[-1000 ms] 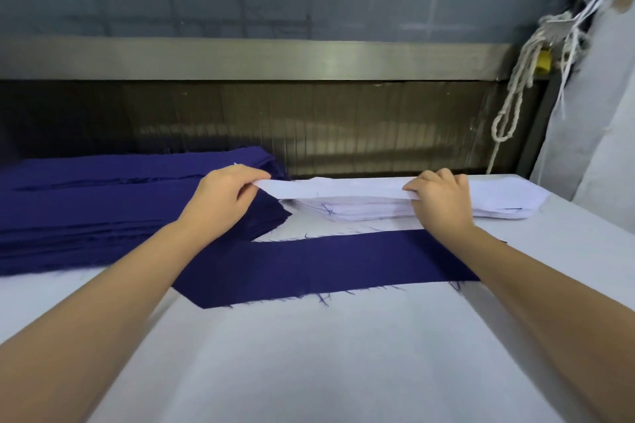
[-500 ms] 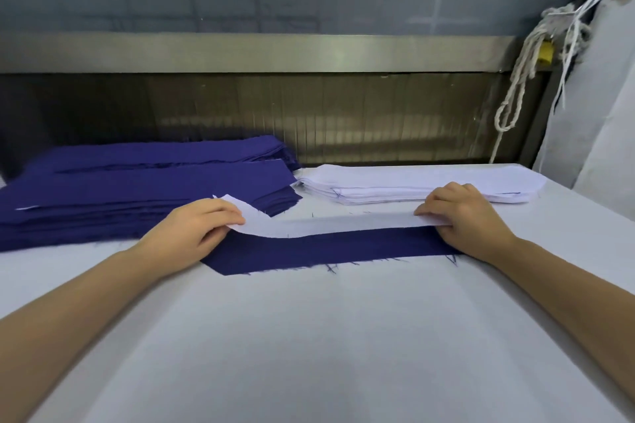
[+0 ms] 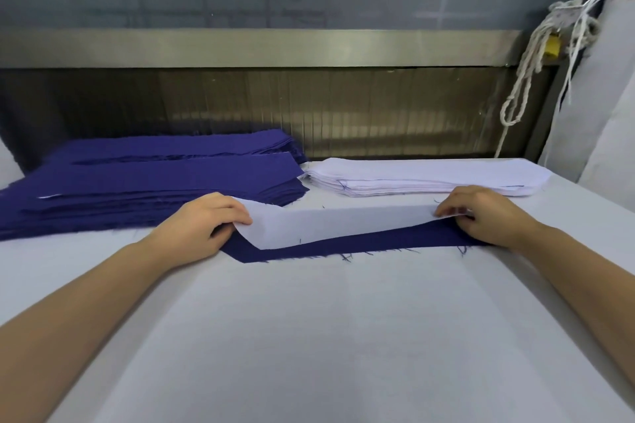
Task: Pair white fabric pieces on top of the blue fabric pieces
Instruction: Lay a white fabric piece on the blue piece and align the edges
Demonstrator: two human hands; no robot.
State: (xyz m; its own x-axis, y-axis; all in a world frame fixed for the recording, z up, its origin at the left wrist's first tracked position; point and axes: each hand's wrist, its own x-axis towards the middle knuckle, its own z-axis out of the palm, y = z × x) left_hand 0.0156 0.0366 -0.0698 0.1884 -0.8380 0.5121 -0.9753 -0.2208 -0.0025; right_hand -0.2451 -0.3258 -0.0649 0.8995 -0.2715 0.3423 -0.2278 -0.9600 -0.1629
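A: Head view, entry one. Any readable text?

B: Small dark marks on the near edge of the white stack (image 3: pixel 412 175); too small to tell whether they are ink or thread. A yellow tag-like object (image 3: pixel 552 46) hangs with the rope (image 3: pixel 525 72) at the far right; its face cannot be read.

A: Left hand (image 3: pixel 206 223)?

B: Fingers curled, narrow pinch on the left end of the white piece (image 3: pixel 343 221). That end is lifted and curls up off the cloth beneath it.

A: Right hand (image 3: pixel 481 216)?

B: Fingertips drawn together, pinching the right end of the same white piece. The heel of the hand rests on the blue piece (image 3: pixel 378 244).

A: Position of the pair?

B: The blue piece lies flat on the table (image 3: pixel 309 336), running left to right between the hands. The white piece lies over its far side, and the frayed near edge and the left corner of the blue show uncovered.

A: Supply?

B: The blue stack (image 3: pixel 154 182) is at the far left, just behind the left hand. The white stack is at the far right, its end beside the blue stack, in front of the metal rail (image 3: pixel 257 46).
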